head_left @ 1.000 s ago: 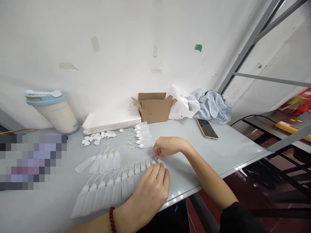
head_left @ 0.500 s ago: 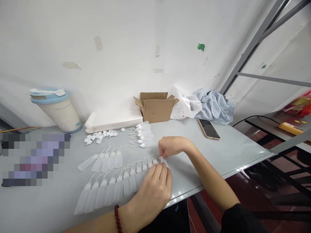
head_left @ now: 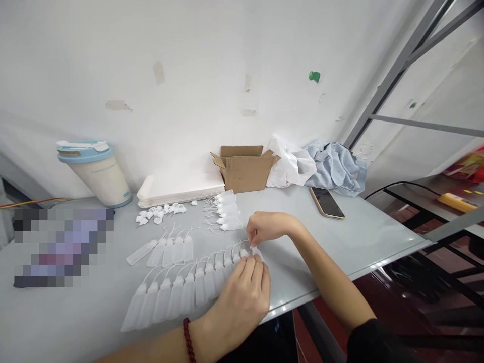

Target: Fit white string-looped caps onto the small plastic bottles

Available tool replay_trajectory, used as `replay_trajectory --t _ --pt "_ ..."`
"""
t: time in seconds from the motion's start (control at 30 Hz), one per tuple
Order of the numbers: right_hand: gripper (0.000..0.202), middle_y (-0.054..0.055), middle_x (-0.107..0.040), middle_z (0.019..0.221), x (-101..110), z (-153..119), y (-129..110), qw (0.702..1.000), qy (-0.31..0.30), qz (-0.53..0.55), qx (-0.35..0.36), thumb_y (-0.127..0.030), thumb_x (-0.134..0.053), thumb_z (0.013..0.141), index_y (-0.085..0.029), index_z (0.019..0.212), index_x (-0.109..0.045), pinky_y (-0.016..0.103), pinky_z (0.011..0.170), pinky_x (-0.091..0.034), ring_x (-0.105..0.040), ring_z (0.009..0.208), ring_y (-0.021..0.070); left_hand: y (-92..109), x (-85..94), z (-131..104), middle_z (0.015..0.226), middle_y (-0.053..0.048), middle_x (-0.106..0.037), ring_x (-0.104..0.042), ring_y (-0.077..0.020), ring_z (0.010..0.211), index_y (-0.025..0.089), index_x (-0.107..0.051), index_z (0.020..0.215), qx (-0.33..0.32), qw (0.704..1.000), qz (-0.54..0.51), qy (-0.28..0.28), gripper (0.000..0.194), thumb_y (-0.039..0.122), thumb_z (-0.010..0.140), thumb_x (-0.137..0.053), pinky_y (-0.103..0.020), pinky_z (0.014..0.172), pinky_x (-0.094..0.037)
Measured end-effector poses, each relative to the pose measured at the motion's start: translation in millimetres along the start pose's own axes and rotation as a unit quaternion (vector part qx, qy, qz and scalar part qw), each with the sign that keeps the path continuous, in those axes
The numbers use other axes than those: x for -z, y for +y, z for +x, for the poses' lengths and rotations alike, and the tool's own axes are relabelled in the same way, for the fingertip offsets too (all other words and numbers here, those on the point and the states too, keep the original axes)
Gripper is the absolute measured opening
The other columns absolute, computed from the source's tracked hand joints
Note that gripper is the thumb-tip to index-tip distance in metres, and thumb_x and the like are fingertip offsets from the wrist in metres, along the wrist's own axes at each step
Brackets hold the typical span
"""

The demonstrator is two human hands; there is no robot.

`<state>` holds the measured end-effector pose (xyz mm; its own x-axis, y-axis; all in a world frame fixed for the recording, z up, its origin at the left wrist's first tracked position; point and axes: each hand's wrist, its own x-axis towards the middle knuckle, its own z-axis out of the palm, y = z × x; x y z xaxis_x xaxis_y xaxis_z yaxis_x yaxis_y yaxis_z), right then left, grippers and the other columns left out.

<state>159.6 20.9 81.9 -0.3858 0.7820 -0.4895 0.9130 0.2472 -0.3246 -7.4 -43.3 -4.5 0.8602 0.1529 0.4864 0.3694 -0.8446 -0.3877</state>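
Note:
A long row of small translucent white squeeze bottles (head_left: pixel 177 292) with white tops and thin curved tubes or strings lies on the grey table. At its right end, my left hand (head_left: pixel 244 292) is closed over a bottle (head_left: pixel 255 250), covering most of its body. My right hand (head_left: pixel 269 226) pinches at the top of that same bottle, its fingertips partly hidden. A shorter group of similar bottles (head_left: pixel 167 252) lies behind the row. Another several bottles (head_left: pixel 227 209) lie sideways near the box. Small white caps (head_left: pixel 158 220) are scattered to their left.
Against the wall stand a blue-lidded cup (head_left: pixel 99 176), a stack of white flat sheets or boxes (head_left: pixel 179 190), an open cardboard box (head_left: pixel 247 174), a white plastic bag (head_left: pixel 289 169) and a light blue cloth (head_left: pixel 336 169). A phone (head_left: pixel 327 202) lies right of my hands.
The camera view has shifted slightly, moving the things on the left a little to the right in the picture. Both hands stay at the same bottle, with my right fingers barely moved.

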Motion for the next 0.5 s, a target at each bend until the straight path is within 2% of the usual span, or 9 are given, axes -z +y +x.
replay_trajectory --t 0.17,0.5 --pt "0.015 0.003 -0.065 0.065 -2.0 3.3 6.2 0.998 -0.026 0.062 0.022 -0.015 -0.058 0.071 -0.011 0.079 -0.07 0.021 0.058 -0.042 -0.06 0.064 0.0138 0.5 -1.7 -0.1 0.101 -0.021 -0.065 -0.062 -0.0278 0.09 0.0 -0.057 0.104 0.006 1.0 -0.003 0.015 0.029 0.003 0.082 -0.037 -0.04 0.084 -0.04" --pt "0.014 0.003 -0.065 0.068 -1.0 2.1 7.9 0.997 -0.019 0.054 0.044 -0.015 -0.055 0.072 -0.014 0.077 -0.068 0.023 0.062 -0.043 -0.061 0.067 0.0146 -3.4 1.4 -0.9 0.099 -0.019 -0.067 -0.063 -0.027 0.086 0.004 -0.058 0.101 0.013 0.998 -0.014 0.052 0.028 0.002 0.082 -0.038 -0.04 0.082 -0.043"
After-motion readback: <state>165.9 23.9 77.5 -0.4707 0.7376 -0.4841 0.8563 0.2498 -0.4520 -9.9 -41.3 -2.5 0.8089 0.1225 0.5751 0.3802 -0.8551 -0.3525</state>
